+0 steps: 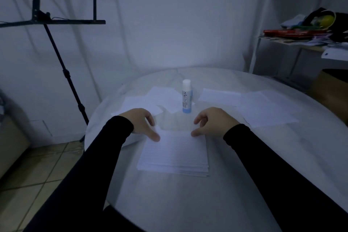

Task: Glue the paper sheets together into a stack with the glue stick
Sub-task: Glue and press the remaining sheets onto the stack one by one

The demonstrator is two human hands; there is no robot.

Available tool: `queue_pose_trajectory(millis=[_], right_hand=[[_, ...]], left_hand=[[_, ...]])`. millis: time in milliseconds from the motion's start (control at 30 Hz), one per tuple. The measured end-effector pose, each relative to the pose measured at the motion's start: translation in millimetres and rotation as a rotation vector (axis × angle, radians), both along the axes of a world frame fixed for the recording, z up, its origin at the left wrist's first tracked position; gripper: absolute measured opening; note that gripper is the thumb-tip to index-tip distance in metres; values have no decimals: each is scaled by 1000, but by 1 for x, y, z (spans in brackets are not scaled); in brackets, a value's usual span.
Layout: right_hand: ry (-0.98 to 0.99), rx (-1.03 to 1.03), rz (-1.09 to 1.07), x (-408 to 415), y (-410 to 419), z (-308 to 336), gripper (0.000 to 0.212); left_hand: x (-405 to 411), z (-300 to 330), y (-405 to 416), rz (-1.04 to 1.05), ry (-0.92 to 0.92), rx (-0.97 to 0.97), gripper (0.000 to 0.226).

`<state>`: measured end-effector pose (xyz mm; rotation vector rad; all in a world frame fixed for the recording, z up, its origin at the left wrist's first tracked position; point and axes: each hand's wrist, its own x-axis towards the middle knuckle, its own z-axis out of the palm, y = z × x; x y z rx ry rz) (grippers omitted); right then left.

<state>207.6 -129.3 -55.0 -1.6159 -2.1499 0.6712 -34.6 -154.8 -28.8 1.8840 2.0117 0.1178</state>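
White lined sheets sit in a stack (174,153) before us, our left hand (143,123) and right hand (211,123) loosely spread, thumbs resting on its far corners — holding nothing. We should square the edges, then fetch the capped glue stick (186,97) standing just beyond.

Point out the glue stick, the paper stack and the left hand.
glue stick (186,98): head view, labelled body.
paper stack (174,153): head view, top sheet's middle.
left hand (140,121): head view, back of hand.
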Motion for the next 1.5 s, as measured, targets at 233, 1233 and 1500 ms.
queue_pose_trajectory(millis=[233,1233,1500], right_hand=[[426,202,-187,-19,34,-3,60],[604,275,-230,40,58,-29,42],[708,292,-193,29,52,-22,31]], left_hand=[[22,-12,47,37,-24,300,42],[68,-29,74,-173,-29,207,36],[71,-20,66,-245,-110,185,42]])
